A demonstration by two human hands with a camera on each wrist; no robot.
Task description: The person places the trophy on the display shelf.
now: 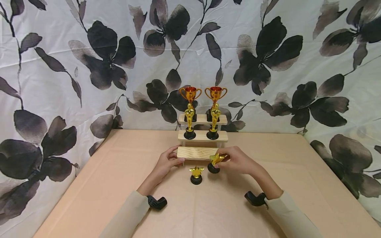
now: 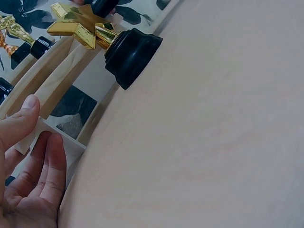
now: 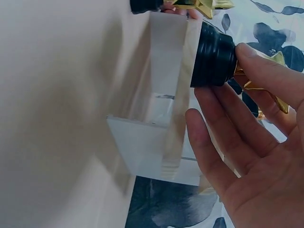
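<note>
My right hand [image 1: 239,160] pinches a gold star trophy [image 1: 213,168] with a round black base, at the right front of a wooden tiered display stand [image 1: 193,152]. In the right wrist view, the black base [image 3: 213,57] is by the edge of the lowest board; contact is hard to tell. My left hand [image 1: 169,162] grips the left end of that lowest step, thumb [image 2: 26,116] at the board and fingers by the pale side support [image 2: 71,140]. A second star trophy [image 1: 196,175] stands upright on the table in front of the stand.
Two gold figurine trophies [image 1: 214,123] stand on the middle step. Behind them, two orange-gold cup trophies [image 1: 190,94] occupy the top step. A peach cloth [image 1: 119,172] covers the table, and a floral curtain [image 1: 208,56] hangs behind.
</note>
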